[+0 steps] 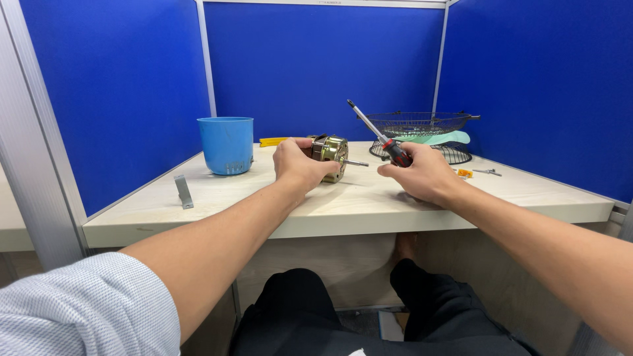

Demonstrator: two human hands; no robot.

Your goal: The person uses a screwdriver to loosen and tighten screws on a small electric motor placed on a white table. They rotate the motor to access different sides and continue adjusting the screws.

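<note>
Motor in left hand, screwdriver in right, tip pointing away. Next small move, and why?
Probably swing the screwdriver round so its tip comes down toward the motor. The right hand grips it by the red-and-black handle with the shaft angled up and away, clear of the motor. The left hand already steadies the motor on the table, its shaft pointing toward the right hand. Which screw is meant cannot be told.

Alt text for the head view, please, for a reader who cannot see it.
At a pale desk walled by blue panels, the left hand grips a brass motor while the right hand holds a screwdriver pointing up. A blue cup stands left; a wire guard sits behind.
</note>
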